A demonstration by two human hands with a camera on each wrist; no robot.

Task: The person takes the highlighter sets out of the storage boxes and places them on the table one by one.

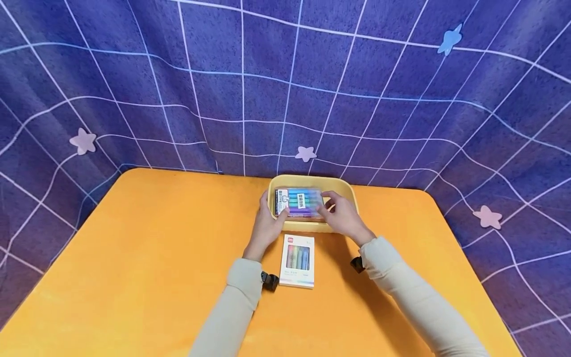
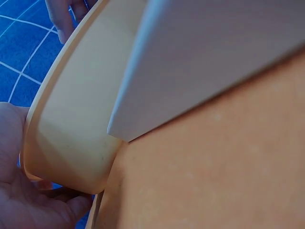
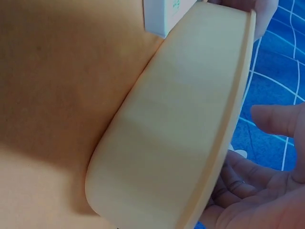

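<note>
A clear pack of colored pens point(image 1: 302, 202) lies inside the yellow bin point(image 1: 343, 186), toward its left end. My left hand point(image 1: 265, 225) grips the bin's left end, its fingers outside the wall and its thumb over the rim by the pack's lower left corner. In the left wrist view that hand point(image 2: 28, 191) wraps around the bin's end. At the pack's right end is my right hand point(image 1: 345, 217), fingertips close to it over the bin. From the right wrist, this hand's thumb point(image 3: 274, 119) stands apart from its loosely bent fingers, with nothing showing between them.
A white box of markers point(image 1: 297, 261) with a window lies on the orange table point(image 1: 156, 277) just in front of the bin. Behind the table hangs a blue curtain point(image 1: 214, 89) with grid lines and stars.
</note>
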